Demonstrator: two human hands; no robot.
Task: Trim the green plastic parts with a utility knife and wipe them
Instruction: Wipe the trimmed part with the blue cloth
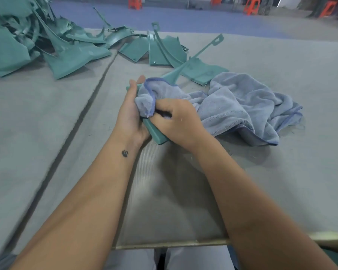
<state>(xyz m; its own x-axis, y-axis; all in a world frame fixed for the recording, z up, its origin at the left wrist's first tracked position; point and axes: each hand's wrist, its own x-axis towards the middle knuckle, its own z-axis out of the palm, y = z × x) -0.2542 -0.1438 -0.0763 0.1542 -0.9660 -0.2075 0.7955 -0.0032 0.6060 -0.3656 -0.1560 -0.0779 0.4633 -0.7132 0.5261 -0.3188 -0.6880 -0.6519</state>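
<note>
Grey worktop [47, 133] w/ heap of green parts [27, 41] far left, blue cloth [242, 106] bunched centre-right; held green part [154, 131], prob. light, stiff, thin-edged, best held at thick end: left hand [129, 114] grips it, right hand [176, 121] pinches cloth on it.

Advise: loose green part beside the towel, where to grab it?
Take the flat slab by its near edge, coming from the front right. That edge lies bare on the table; the towel covers the right corner, and the thin upright arm looks too flimsy.
</note>
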